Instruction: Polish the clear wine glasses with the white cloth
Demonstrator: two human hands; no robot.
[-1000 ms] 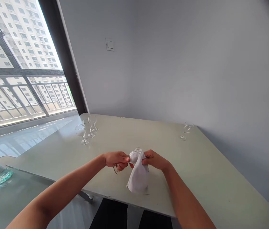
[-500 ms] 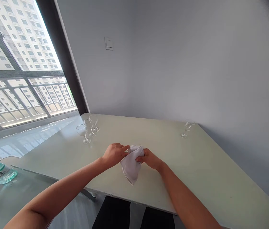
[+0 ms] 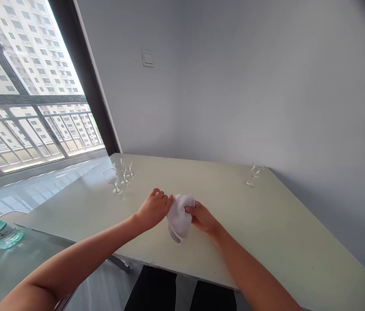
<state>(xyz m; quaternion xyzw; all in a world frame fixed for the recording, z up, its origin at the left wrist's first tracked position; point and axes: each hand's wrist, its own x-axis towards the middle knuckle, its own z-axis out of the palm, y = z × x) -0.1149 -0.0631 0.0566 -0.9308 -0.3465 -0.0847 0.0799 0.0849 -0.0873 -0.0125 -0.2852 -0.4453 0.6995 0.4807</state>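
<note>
Above the near middle of the table, a white cloth (image 3: 180, 218) hangs bunched between my hands, its lower corner dangling free. My right hand (image 3: 203, 217) is closed on the cloth's right side, thumb on top. At the cloth's left edge, my left hand (image 3: 154, 209) is closed, fingers curled and thumb against the cloth. It grips a wine glass, of which a clear glint showed at its fingertips a moment ago; fingers and cloth now hide the glass.
Several stemmed glasses (image 3: 116, 190) stand close together at the table's far left. One more wine glass (image 3: 250, 183) is upright at the far right. A large clear water bottle (image 3: 2, 235) lies on a lower glass surface at left. Walls border the pale table (image 3: 282, 242).
My left hand has turned, its knuckles rolling up and its fingers curling in. The cloth has risen slightly and is bunched differently. My right hand keeps hold of it.
</note>
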